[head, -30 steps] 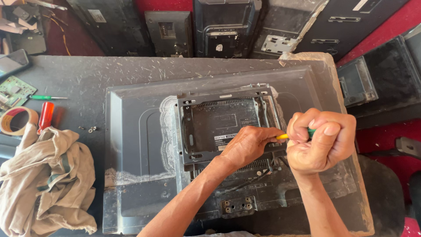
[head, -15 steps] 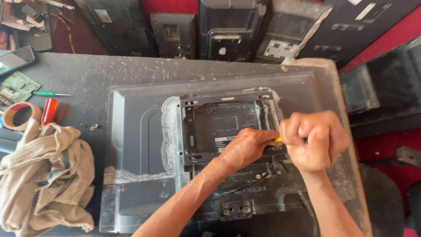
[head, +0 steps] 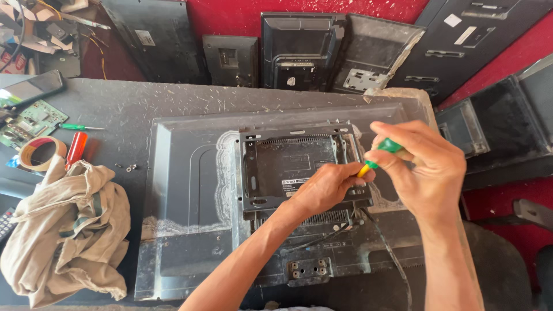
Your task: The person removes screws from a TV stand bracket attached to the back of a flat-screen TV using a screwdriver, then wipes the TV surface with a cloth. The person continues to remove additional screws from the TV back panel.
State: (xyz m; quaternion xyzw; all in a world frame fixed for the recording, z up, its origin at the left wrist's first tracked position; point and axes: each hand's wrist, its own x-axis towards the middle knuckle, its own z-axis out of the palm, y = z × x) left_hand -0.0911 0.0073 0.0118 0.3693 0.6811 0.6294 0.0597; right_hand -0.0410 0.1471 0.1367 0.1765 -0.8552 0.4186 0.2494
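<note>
Dust streaks the flat back panel of a television (head: 190,190) that lies face down on a dark, scratched worktable (head: 127,109). The panel is grey plastic with a pale, scalloped outline of grime around a raised square section, where a black metal mounting bracket (head: 288,167) sits with slotted vents along its upper and lower edges. The right hand (head: 423,167) wraps its fingers around the green handle of a screwdriver (head: 380,155), thumb and fingertips pressed together on it; the tool's yellow collar shows just below the grip, pointing down at the bracket's right edge. The left hand (head: 325,187) rests on that same edge with fingers curled together right at the screwdriver's tip; whether it pinches anything small there cannot be told.

To the left of the panel lies a crumpled beige cloth (head: 69,230), soft and creased. Above it sit a roll of tan tape (head: 40,152), a red-handled tool (head: 76,150), a thin green-handled screwdriver (head: 78,126) and a green circuit board (head: 29,124). Two small loose screws (head: 125,167) lie on the table between the cloth and the panel. Several dark television back covers (head: 299,49) lean upright against a red wall behind the table.
</note>
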